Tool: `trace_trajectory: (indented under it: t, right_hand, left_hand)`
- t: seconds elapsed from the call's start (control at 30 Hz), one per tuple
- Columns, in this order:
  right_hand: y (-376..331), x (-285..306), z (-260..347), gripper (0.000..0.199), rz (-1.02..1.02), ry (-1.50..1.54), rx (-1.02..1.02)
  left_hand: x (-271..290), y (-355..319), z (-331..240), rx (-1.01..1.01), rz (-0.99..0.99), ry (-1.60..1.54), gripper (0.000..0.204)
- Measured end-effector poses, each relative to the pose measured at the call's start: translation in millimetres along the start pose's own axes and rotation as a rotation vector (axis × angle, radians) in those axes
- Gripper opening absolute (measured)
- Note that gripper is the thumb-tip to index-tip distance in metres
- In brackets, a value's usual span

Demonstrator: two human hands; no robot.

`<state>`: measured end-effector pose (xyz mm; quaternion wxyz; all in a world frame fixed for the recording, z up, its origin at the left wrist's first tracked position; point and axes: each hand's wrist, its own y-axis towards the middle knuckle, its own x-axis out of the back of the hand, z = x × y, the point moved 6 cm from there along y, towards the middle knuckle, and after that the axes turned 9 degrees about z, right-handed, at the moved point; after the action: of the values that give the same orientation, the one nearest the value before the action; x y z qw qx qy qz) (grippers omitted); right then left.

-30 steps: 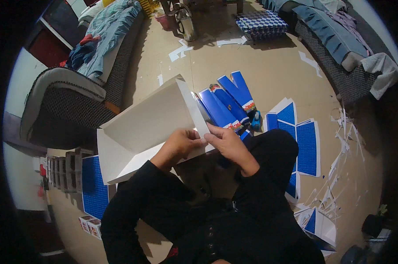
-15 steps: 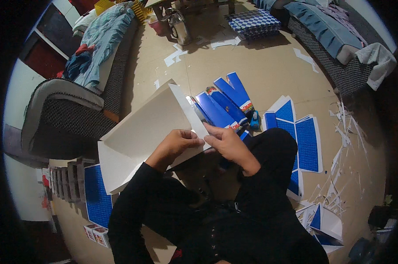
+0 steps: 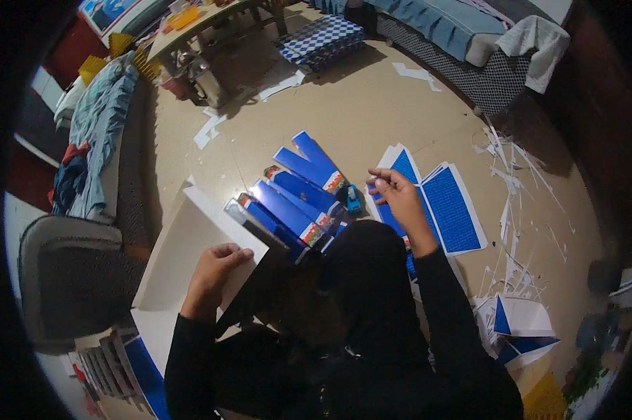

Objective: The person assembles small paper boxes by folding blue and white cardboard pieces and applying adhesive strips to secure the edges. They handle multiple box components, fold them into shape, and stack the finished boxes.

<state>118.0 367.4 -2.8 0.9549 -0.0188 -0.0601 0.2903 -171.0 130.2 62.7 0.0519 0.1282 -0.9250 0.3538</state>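
Note:
My left hand [image 3: 214,276] grips the edge of a large folded white cardboard sheet [image 3: 183,245] that lies on the floor to my left. My right hand [image 3: 396,196] is lifted away to the right, fingers loosely curled with nothing visible in them, hovering above flat blue-and-white printed cards [image 3: 452,210]. Between the hands lie several long blue folded boxes [image 3: 295,203] in a fan. A small blue tape dispenser [image 3: 354,201] sits just left of my right hand. My dark clothed knee [image 3: 372,280] fills the foreground.
White paper offcuts [image 3: 519,210] litter the floor at right. More folded blue-white pieces [image 3: 519,325] lie lower right. A grey armchair [image 3: 64,280] stands at left, a sofa with clothes [image 3: 99,133] behind it, a low table [image 3: 204,28] and checked cushion [image 3: 323,38] at the back.
My right hand has let go of the white sheet and swung right toward the tape dispenser and blue cards. My left hand stays on the sheet, which now lies flatter.

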Motion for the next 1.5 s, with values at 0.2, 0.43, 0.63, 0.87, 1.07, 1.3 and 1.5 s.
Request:
trace_trajectory:
  t: [0.2,0.43,0.63,0.87,1.07,1.3,1.5]
  right_hand:
    - [38.8,10.5,-241.5,0.038,0.067,-0.261,-0.388]
    - [93.3,-21.2,-360.7,0.035,0.064,-0.239,-0.425]
    - [101.5,-34.2,-368.8,0.024,0.115,0.216,-0.726]
    - [106.8,-37.3,-376.6,0.026,0.087,0.331,-0.828]
    - [96.6,-43.0,-380.9,0.021,0.027,0.483,-0.733]
    - [73.5,-46.2,-382.1,0.011,-0.044,0.457,-0.619]
    - [67.6,-50.3,-385.3,0.009,-0.044,0.443,-0.639]
  left_hand:
    - [-6.1,7.6,-7.8,0.009,-0.068,-0.048,0.023]
    - [-5.8,11.9,-12.7,0.026,-0.08,-0.123,0.02]
    - [-12.2,11.2,-11.1,0.101,-0.107,-0.157,0.016]
    - [-11.1,16.0,-8.4,0.077,-0.12,-0.176,0.017]
    - [-11.7,17.2,-10.0,0.12,-0.149,-0.144,0.02]
    - [-10.8,17.9,-11.6,0.095,-0.159,-0.154,0.023]
    - [-5.5,20.7,-11.9,0.059,-0.18,-0.212,0.023]
